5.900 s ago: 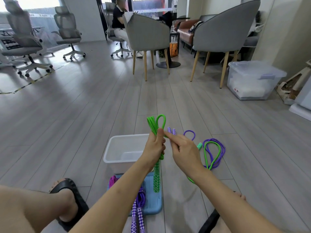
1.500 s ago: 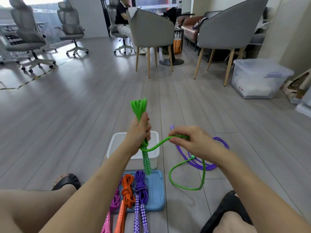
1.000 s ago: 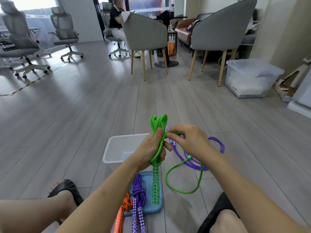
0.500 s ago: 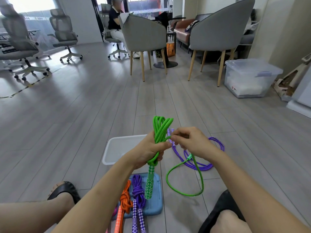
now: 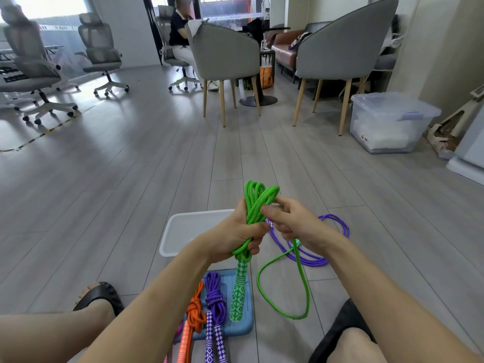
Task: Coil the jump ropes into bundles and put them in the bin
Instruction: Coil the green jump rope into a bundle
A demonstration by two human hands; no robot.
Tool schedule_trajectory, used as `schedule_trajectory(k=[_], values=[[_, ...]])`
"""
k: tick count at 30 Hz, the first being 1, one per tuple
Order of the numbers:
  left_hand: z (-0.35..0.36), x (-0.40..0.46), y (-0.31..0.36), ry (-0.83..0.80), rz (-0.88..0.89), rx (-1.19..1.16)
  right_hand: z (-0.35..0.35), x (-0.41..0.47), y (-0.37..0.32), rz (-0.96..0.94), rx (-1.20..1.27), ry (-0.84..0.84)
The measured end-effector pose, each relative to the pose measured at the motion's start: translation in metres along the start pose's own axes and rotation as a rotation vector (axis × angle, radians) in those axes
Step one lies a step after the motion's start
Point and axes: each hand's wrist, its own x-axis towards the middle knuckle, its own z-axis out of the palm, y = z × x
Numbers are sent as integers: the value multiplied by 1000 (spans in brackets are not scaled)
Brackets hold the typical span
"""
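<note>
Right hand (image 5: 296,222) moved closer; green rope (image 5: 258,205) upright (handle down).

You are sitting on a grey plank floor (image 5: 131,195), where a white bin (image 5: 183,231), blue lid (image 5: 243,328) and loose purple rope (image 5: 309,260) are lying.

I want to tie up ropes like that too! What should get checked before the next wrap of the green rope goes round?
1. Left hand grips the green rope bundle: ok.
2. Right hand pinches the loose strand: ok.
3. Wrapping finished: not ok, a long loop hangs down to the floor.
4. Loose strand free of the purple rope on the floor: cannot tell, they cross.
5. White bin open and close by: ok.
6. Green handle hangs below the grip: ok.
</note>
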Motion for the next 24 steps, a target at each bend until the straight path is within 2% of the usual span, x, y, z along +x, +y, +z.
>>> schedule_trajectory(k=[4,9,15,21,24], values=[[4,1,3,-16,12,134,5,-2,-7,21,-3,62],[4,7,4,84,24,493,6,-3,-9,16,-84,140],[6,14,3,87,39,810,12,-2,-3,-30,-90,168],[12,16,-4,146,44,769,21,7,10,-53,-173,412],[18,14,0,159,31,633,18,9,10,-71,-158,486]])
